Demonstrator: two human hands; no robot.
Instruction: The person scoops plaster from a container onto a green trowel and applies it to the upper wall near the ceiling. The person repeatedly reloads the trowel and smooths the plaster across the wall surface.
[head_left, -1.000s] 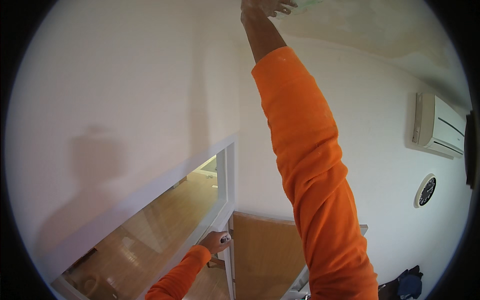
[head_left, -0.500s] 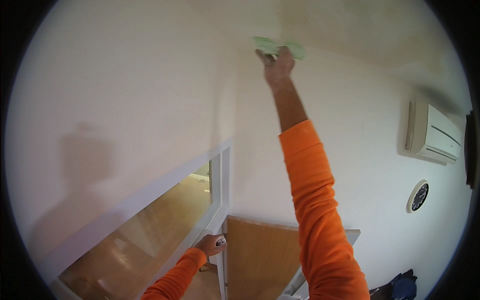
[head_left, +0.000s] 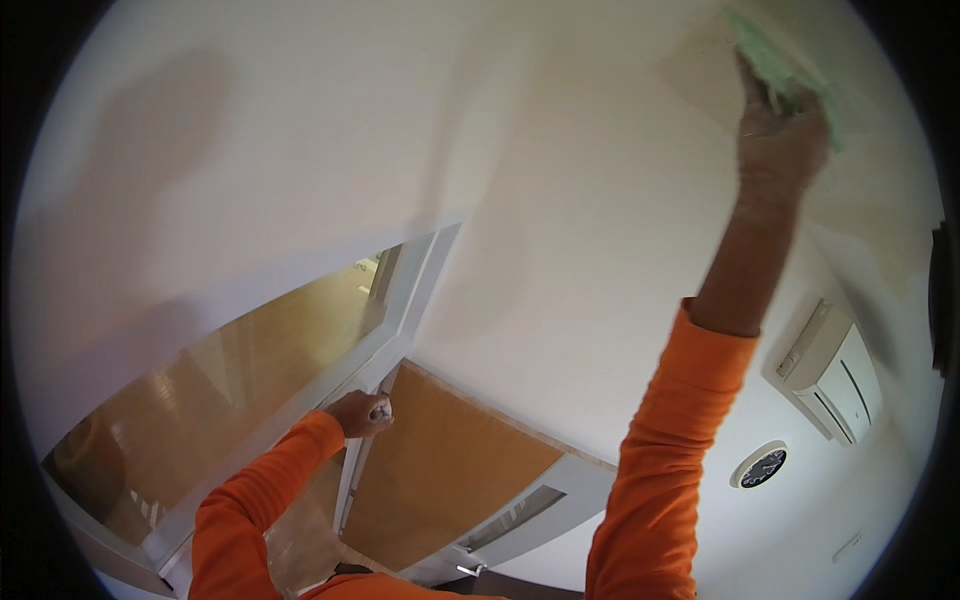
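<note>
High up at the right, my right hand grips a thin green plastic spreader. Its long edge lies against or very close to the ceiling, which has patchy beige marks around it. The spreader is a little blurred. Lower left, my left hand is closed in a fist beside the top of the door frame. Something whitish shows in the curl of its fingers, too small to make out. Both arms wear orange sleeves.
A wooden door stands open below, its top edge near my left hand. An interior window runs along the left wall. An air conditioner and a round black-faced clock hang on the right wall.
My right hand has carried the green spreader to the right along the ceiling, away from the wall corner. The view has tilted. My left hand stays closed by the door frame.
</note>
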